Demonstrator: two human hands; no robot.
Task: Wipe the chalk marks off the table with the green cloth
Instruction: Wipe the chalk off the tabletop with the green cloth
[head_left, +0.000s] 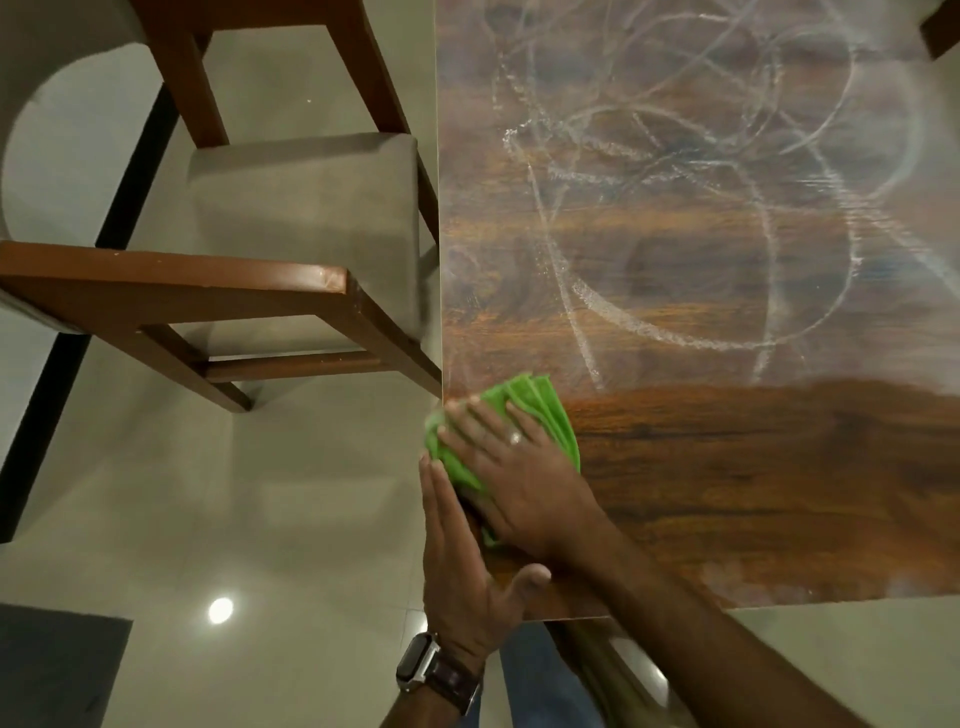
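A: Head view: at the worktop's (727, 467) near left corner, the right hand (524, 478) lies flat on the green cloth (545, 410), fingers (480, 421) straight and spread, pressing it down rather than curling round it.

B: And the left hand (462, 561)?

A: It stands upright along the worktop's left edge, fingers straight and together, thumb out over the surface, just beside the cloth. It holds nothing. A watch (421, 662) sits on that wrist.

B: Where do the chalk marks (675, 208) lie from the cloth?

A: Ahead of it and to the right, towards the far side. The right hand is the nearer one and already has the cloth, so the coming stroke should, I judge, push away from the body and rightward.

B: How do the marks look?

A: White loops and scribbles crossing one another, some sharp, some smeared to haze. A band of clean dark wood runs across the near side, level with the cloth. A faint pale smudge shows close to the near edge at right.

B: The cloth itself?

A: Bright green, bunched into folds, its ridges fanning out past the fingertips. A chair (291, 218) stands left of the worktop.
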